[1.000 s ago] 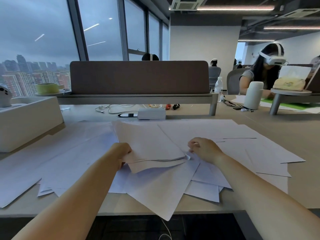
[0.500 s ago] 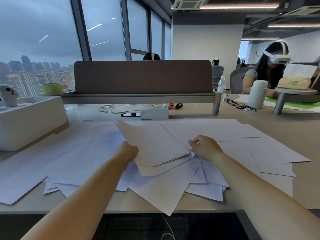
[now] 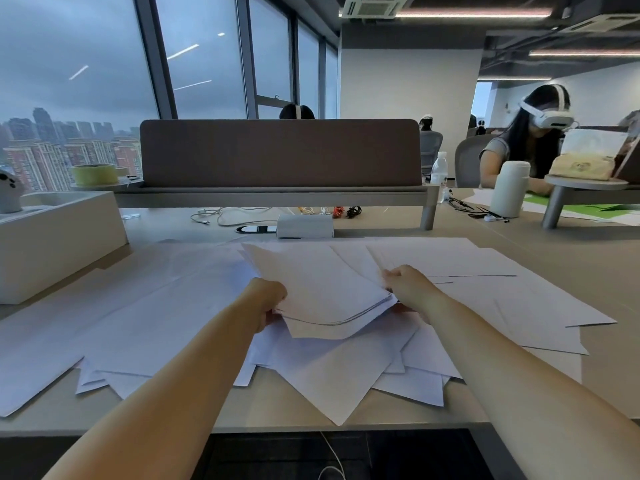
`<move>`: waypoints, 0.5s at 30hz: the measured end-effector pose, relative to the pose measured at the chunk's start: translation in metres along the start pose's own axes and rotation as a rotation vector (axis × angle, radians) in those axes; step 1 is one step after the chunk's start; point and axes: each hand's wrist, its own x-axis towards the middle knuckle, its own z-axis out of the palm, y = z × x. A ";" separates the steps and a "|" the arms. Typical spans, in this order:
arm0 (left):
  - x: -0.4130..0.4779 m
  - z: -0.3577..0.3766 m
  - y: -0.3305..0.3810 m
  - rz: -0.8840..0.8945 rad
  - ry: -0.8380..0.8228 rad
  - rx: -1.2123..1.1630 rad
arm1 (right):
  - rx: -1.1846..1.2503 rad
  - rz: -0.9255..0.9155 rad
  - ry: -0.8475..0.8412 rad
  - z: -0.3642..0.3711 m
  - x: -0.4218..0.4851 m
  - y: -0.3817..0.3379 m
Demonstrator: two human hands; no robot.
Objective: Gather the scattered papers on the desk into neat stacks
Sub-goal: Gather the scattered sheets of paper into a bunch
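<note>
Change: sheaf lifted higher off the table.
Grips: left grip, right grip pinch its sides.
Axis: up-frame, leaning left.

A big white box blocks the left side of the tan tabletop. At the back, a small white box, thin grey cables and a long grey shelf with a brown wall stand in the way. The right side is bare. Across the middle, flat white paper sheets lie low.
</note>
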 end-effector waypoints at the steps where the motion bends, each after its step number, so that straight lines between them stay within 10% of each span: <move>1: -0.003 0.001 0.002 -0.012 -0.024 -0.029 | 0.035 0.011 -0.015 -0.001 0.000 0.000; 15: -0.020 -0.043 -0.007 -0.044 0.082 -0.155 | 0.116 0.111 -0.047 0.004 -0.008 -0.016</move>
